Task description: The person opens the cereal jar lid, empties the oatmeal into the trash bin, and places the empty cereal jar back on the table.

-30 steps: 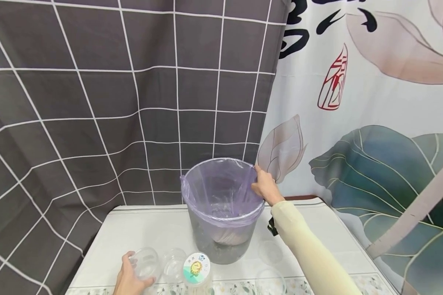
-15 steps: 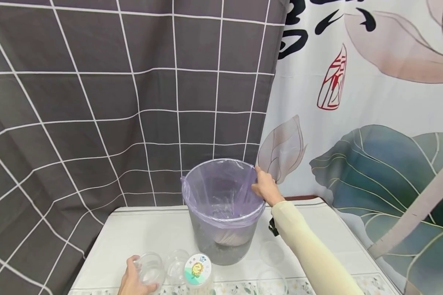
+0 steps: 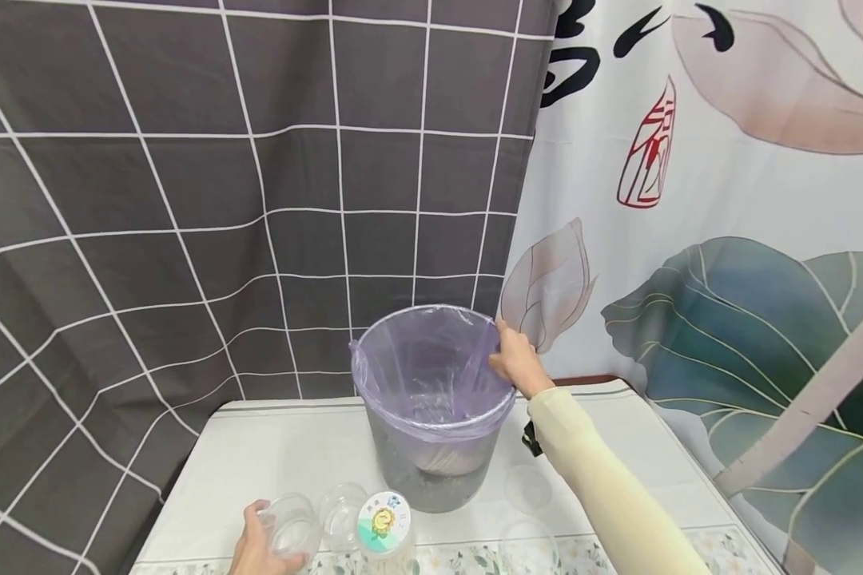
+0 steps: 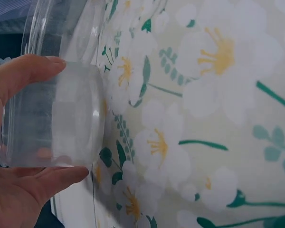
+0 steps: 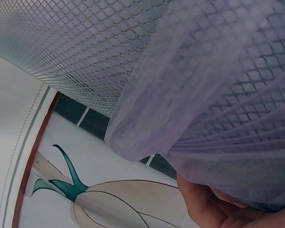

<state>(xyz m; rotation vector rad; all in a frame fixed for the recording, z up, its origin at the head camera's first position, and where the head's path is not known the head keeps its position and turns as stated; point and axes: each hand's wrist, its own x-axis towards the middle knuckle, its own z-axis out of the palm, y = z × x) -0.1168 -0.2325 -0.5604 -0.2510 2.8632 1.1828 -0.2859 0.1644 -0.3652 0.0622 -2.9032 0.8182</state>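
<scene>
Faces a dark grey hanging (image 3: 187,184) ruled with white lines and, to its right, a white hanging (image 3: 690,224) printed with blue-green leaves, pinkish petals, black brushstrokes and a red mark. In front of both, a white table (image 3: 280,447), banded along the near side with a floral strip (image 3: 442,561) of green sprigs and yellow-centred blossoms. Holds a clear jar (image 3: 288,523) in the left hand (image 3: 254,551), thumb and fingers clasped about its sides, by the floral strip at left; hard to tell whether lifted. Close beside, a second clear jar (image 3: 340,515), then a jar with a printed lid (image 3: 383,523). Behind these, a grey mesh bin (image 3: 431,491) with a purple liner (image 3: 431,375). Pinches that liner at the bin's right rim with the right hand (image 3: 518,363), cream sleeve (image 3: 604,479) stretched over the table's right side. Near that sleeve, two clear discs (image 3: 528,489), flat on the tabletop.
</scene>
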